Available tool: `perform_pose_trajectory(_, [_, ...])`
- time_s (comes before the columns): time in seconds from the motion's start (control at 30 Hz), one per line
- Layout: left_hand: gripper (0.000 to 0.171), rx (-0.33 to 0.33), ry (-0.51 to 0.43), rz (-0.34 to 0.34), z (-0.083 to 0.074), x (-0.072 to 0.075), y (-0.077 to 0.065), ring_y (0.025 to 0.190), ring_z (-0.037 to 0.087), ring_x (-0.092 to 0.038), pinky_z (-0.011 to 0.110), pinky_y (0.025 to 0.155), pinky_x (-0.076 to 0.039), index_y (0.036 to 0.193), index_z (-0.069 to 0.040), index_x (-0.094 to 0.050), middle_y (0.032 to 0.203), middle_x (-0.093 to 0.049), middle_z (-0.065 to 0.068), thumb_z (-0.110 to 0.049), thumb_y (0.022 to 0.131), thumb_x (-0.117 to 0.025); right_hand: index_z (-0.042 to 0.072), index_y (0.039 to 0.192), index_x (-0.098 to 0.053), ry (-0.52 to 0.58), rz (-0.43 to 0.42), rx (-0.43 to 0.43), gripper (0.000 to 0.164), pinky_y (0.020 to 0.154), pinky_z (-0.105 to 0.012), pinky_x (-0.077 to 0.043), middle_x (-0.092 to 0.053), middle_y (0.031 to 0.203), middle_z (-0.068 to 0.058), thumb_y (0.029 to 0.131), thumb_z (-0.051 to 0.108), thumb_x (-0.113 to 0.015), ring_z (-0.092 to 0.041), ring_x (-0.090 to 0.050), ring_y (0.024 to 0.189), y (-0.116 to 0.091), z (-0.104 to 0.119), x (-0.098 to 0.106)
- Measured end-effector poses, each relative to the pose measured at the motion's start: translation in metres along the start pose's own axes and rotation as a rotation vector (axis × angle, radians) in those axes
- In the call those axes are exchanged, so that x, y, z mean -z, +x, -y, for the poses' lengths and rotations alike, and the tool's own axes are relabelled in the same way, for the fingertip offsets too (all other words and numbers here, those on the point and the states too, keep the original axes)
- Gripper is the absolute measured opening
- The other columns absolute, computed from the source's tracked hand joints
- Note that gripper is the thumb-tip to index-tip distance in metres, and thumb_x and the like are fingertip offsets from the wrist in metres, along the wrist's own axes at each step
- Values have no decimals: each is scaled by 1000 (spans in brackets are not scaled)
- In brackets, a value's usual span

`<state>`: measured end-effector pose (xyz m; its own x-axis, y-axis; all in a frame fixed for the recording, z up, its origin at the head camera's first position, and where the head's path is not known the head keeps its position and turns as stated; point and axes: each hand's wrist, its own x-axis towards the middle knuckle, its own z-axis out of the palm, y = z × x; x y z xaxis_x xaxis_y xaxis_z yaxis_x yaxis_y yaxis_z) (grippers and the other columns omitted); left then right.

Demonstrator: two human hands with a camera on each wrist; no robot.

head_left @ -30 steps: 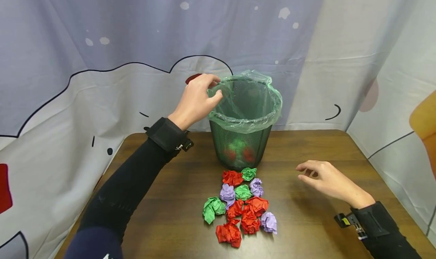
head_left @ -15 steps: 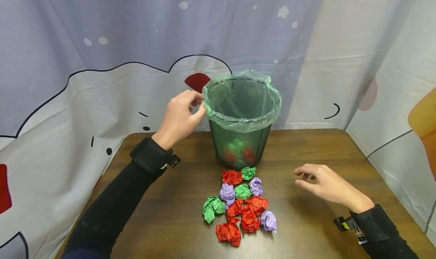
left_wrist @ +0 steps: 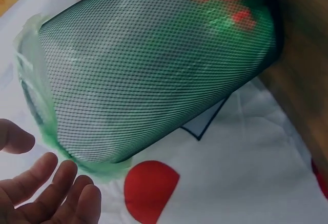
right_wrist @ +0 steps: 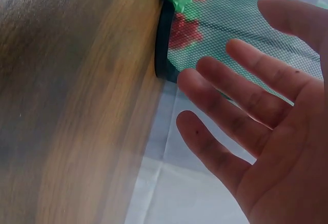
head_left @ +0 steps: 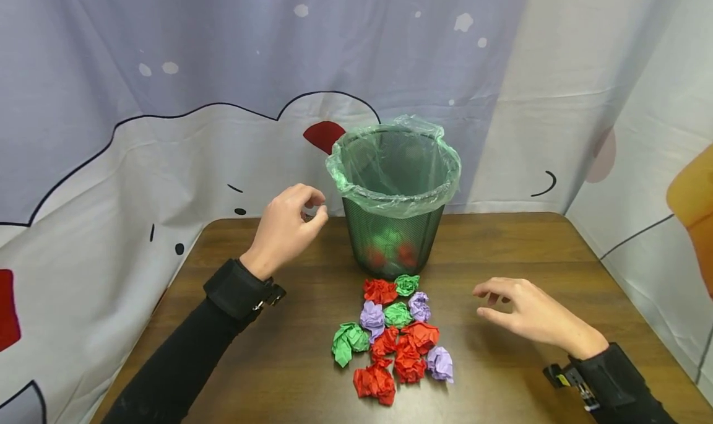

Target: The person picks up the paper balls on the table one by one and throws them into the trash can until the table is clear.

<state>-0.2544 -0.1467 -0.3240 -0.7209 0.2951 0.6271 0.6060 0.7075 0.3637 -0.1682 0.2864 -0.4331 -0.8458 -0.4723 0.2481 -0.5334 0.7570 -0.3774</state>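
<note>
A dark mesh wastebasket stands at the back of the table, lined with a translucent green plastic bag folded over its rim. Red and green shapes show through its lower mesh. My left hand is in the air just left of the basket, apart from the bag, fingers loosely bent and holding nothing. Several crumpled paper balls lie in front of the basket, among them a red paper ball, a green paper ball and a purple paper ball. To their right hovers my right hand, relaxed, with nothing in it.
The brown wooden table has rounded back corners. Behind it and along the right side hangs a printed fabric curtain, close to the back edge and the basket.
My left hand has come away from the bag's rim, moving down and to the left. The right hand has drifted slightly left and down. The paper balls have stayed put.
</note>
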Motion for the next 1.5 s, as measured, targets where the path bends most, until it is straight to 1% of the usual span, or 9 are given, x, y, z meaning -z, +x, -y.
perform_pose_trajectory(0.37, [12,61,10,64,8,-23,-28,93,21,-63,41,79,-50,98,-14,-70,98,-68,1,-22,92,-62,27,116,-69,16,36,37,28,75,-31,-53,-67,106,18,89,33,-76,-3,-63,88,0,6,-9])
perform_pose_trajectory(0.5, [12,78,20,67,9,-29,-33,95,24,-65,42,79,-51,98,-15,-70,98,-68,0,-22,92,-63,28,119,-68,41,52,88,31,76,-31,-53,-67,109,18,91,36,-74,-3,-62,89,1,8,-12])
perform_pose_trajectory(0.67, [13,98,32,77,12,-33,-36,97,21,-65,43,81,-53,99,-16,-70,100,-68,0,-24,92,-63,30,124,-66,125,84,170,37,75,-30,-54,-69,113,14,89,32,-77,-5,-63,89,1,13,-18])
perform_pose_trajectory(0.8, [13,119,31,94,15,-37,-40,98,20,-65,42,82,-53,99,-16,-70,100,-68,-1,-25,92,-63,32,127,-64,176,129,160,42,75,-30,-54,-70,113,10,88,35,-78,-7,-64,90,0,18,-22])
perform_pose_trajectory(0.93, [13,139,26,100,17,-41,-46,97,20,-65,42,81,-52,98,-17,-70,99,-69,-1,-25,92,-63,34,129,-63,167,160,143,46,76,-32,-54,-69,116,10,86,39,-78,-6,-63,92,-1,25,-26])
perform_pose_trajectory(1.07, [14,150,26,105,20,-45,-53,96,20,-66,42,79,-53,99,-16,-71,98,-69,-2,-25,92,-63,34,130,-64,124,176,168,47,78,-33,-54,-68,118,11,86,44,-78,-6,-64,95,-2,32,-30])
perform_pose_trajectory(1.2, [14,161,31,116,23,-48,-58,94,19,-65,41,78,-53,100,-16,-71,98,-69,-2,-26,92,-64,33,129,-67,66,185,200,48,86,-37,-55,-68,118,15,85,53,-75,-7,-65,105,-2,37,-36])
perform_pose_trajectory(1.37, [14,179,40,135,26,-52,-64,95,19,-65,41,78,-53,100,-16,-70,98,-69,-2,-26,92,-64,38,129,-66,12,206,201,53,93,-46,-53,-67,122,18,82,61,-72,-17,-65,115,0,41,-45])
perform_pose_trajectory(1.5, [14,187,38,150,28,-55,-68,95,20,-66,41,78,-54,100,-17,-70,98,-69,-2,-26,92,-64,36,133,-64,25,214,193,58,89,-41,-54,-69,118,18,81,61,-74,-12,-67,108,1,43,-50])
